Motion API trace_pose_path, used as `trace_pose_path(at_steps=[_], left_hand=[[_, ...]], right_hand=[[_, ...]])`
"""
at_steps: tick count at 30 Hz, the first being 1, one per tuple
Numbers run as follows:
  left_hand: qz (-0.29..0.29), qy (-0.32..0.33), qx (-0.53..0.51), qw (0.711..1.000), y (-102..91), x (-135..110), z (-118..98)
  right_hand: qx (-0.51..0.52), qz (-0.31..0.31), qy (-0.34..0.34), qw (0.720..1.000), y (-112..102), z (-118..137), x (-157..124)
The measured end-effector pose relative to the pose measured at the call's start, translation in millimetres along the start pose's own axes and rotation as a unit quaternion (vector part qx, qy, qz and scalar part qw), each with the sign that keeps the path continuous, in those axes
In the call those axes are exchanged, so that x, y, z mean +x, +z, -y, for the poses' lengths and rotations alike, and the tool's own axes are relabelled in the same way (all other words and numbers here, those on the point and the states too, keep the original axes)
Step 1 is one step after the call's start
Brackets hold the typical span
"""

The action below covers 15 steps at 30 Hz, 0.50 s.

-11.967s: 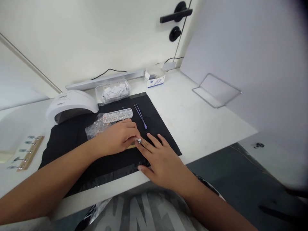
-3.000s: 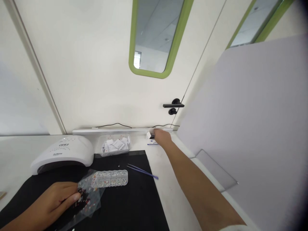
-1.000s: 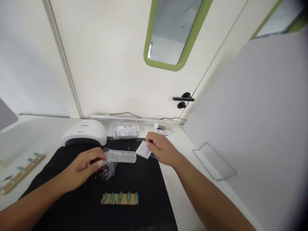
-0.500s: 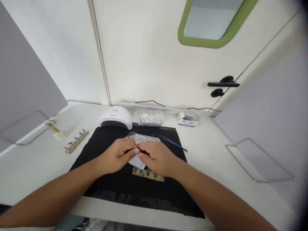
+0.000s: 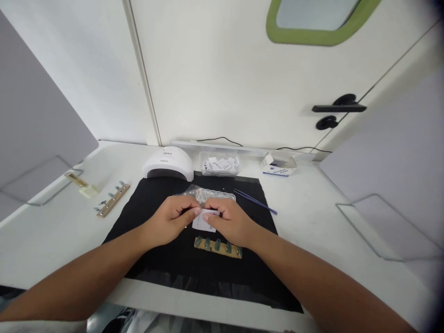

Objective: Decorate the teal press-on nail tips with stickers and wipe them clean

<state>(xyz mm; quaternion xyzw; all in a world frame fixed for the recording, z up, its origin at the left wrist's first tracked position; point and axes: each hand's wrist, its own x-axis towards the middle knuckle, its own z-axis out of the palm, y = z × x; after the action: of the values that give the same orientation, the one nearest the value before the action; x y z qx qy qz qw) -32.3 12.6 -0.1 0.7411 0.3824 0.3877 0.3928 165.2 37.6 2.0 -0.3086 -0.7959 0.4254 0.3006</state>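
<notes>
Between my hands is a small white sachet point(image 5: 203, 225) with fine print. My left hand point(image 5: 175, 219) pinches its upper edge between thumb and fingers. My right hand point(image 5: 233, 222) grips the same packet close beside, thumb across its front. Just below them, a wooden strip point(image 5: 218, 246) carrying several dark green false nails lies on the black mat point(image 5: 166, 266). Behind my fingers sits a clear case of small decorations point(image 5: 217, 195), partly hidden by my hands. Blue tweezers point(image 5: 256, 201) rest at the mat's right edge.
A white nail lamp point(image 5: 168, 163) stands at the back left. Beside it are a clear box of white sachets point(image 5: 220, 165) and a small open carton point(image 5: 278, 165). To the left lie another strip of nails point(image 5: 113, 200) and a bottle with a gold brush handle point(image 5: 83, 186).
The sachet has turned from slanting to nearly upright and shows more of its face. My hands have spread slightly apart along its top. The camera view has shifted a little.
</notes>
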Motion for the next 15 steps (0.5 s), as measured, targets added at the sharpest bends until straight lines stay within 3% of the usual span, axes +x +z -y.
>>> trace_pose_path(at_steps=[3,7,15], left_hand=[[-0.019,-0.035,-0.038,0.998,4.4,-0.3,5.7],[0.025,-0.041,-0.035,0.998,3.9,1.4,9.9],[0.054,0.001,0.021,0.998,1.9,3.6,6.9]], right_hand=[[0.069,-0.034,-0.006,0.997,-1.9,-7.2,0.9],[0.052,-0.059,-0.022,0.997,-6.9,-11.4,2.3],[-0.068,0.038,-0.054,0.995,-6.8,-7.0,0.0]])
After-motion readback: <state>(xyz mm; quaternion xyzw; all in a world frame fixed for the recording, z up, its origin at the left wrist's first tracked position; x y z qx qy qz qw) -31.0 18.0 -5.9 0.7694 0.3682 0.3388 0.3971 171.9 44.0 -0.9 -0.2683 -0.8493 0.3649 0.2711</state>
